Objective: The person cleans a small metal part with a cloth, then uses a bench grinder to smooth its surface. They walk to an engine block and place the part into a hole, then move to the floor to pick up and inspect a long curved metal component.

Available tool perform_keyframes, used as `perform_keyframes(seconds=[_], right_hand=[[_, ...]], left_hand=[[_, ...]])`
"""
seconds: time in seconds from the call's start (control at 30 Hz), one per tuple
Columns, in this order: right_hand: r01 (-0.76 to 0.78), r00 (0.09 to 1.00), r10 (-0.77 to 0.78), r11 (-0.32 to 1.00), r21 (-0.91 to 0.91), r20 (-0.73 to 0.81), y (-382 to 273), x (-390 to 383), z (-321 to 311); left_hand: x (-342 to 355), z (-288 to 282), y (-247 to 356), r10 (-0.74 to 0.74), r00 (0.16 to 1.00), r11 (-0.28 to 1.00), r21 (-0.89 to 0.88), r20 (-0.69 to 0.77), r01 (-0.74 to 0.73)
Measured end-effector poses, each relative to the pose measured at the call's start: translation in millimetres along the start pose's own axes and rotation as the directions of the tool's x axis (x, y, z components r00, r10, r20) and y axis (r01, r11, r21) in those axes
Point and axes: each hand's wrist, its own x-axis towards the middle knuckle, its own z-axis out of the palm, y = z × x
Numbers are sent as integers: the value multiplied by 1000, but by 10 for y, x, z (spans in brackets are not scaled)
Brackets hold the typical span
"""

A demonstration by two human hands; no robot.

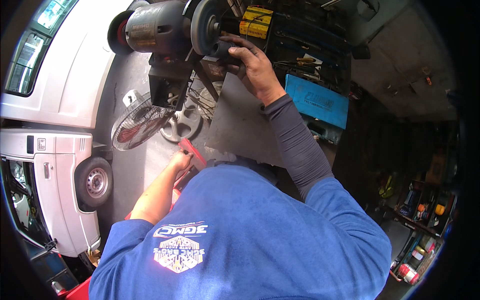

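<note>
My right hand (256, 70), on a dark-sleeved arm, is raised beside the bench grinder (160, 27). Its fingers close around a short black cylindrical piece (221, 49). That piece sits right by the lower edge of the grinder's right-hand grey wheel (201, 27); whether the two touch I cannot tell. Low on the left, my bare left hand (180, 161) is closed next to a red panel or tray edge (194, 152). A small dark bit shows at its fingers, too little to name.
A fan (140, 125) and a grey spoked wheel (182, 122) stand below the grinder. To the right lie a blue case (317, 101), a yellow box (256, 22) and several tools. A white vehicle (55, 185) is on the left, a cluttered shelf (425, 215) far right.
</note>
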Motion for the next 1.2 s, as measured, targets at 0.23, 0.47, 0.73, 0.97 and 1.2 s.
perform_keyframes(seconds=[0.23,0.47,0.73,0.97,1.2], right_hand=[[47,990,-65,988,-148,-124,116,131,-110],[153,941,-264,891,-428,-212,214,248,-43],[196,906,-369,802,-564,-209,182,251,121],[189,894,-393,767,-613,-216,261,203,188],[-79,979,-34,848,-524,-203,129,121,50]], left_hand=[[-18,39,-17,30,999,999,27,17,-30],[2,110,-100,2,1000,999,-37,-10,-2],[-32,173,-92,-57,998,993,-104,-9,55],[-14,138,-16,3,999,998,-60,34,-1],[151,94,37,190,977,959,195,101,-207]])
